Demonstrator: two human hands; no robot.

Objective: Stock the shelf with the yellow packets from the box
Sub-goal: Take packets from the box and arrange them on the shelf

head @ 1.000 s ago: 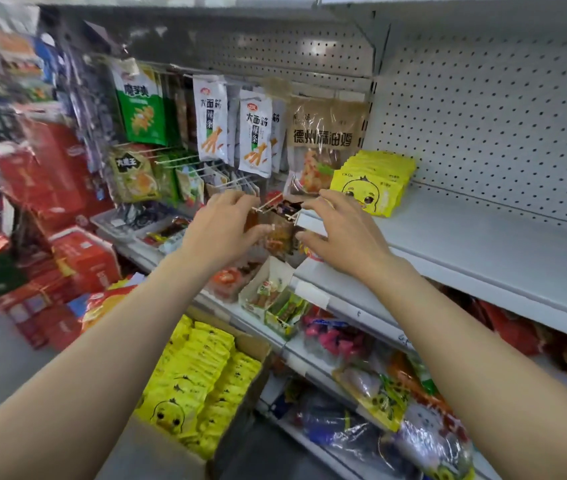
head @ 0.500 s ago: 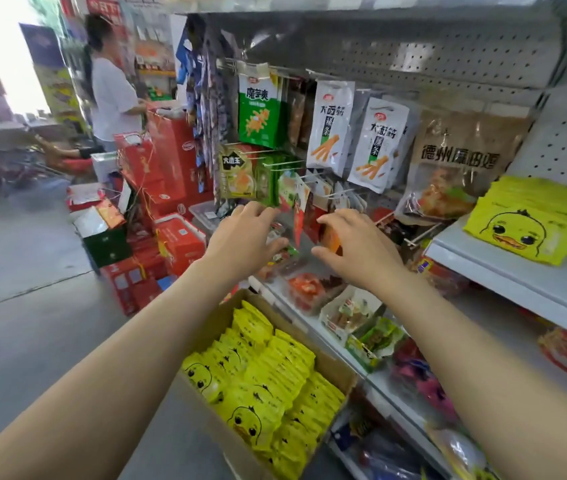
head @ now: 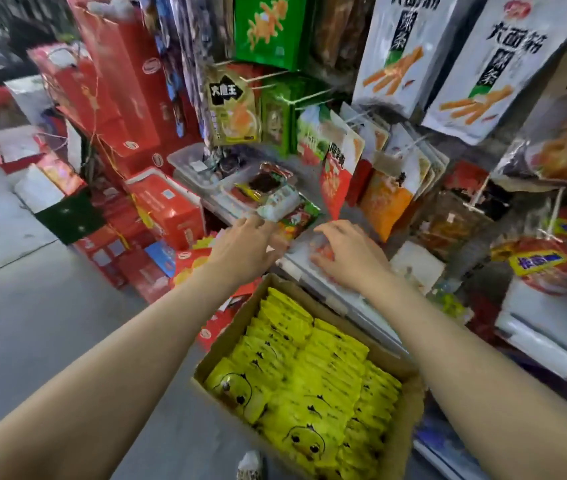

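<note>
A cardboard box (head: 226, 336) stands on the floor below me, packed with rows of yellow packets (head: 309, 372) printed with a duck face. Both my arms reach forward above its far end. My left hand (head: 245, 249) hovers with relaxed fingers and holds nothing. My right hand (head: 348, 254) is beside it to the right, fingers loosely bent over the edge of a low shelf (head: 313, 271), also without anything in it. The shelf with the stacked yellow packets is out of view.
Hanging snack bags (head: 393, 53) on pegs fill the rack ahead. Red gift boxes (head: 168, 206) are piled on the floor to the left. A white shelf (head: 552, 327) lies to the right. Trays of small snacks (head: 264, 188) sit just beyond my hands. My shoe (head: 250, 465) shows near the box.
My view has swung down and to the left, away from the yellow stack on the shelf. Both hands have dropped lower, toward the box's far end.
</note>
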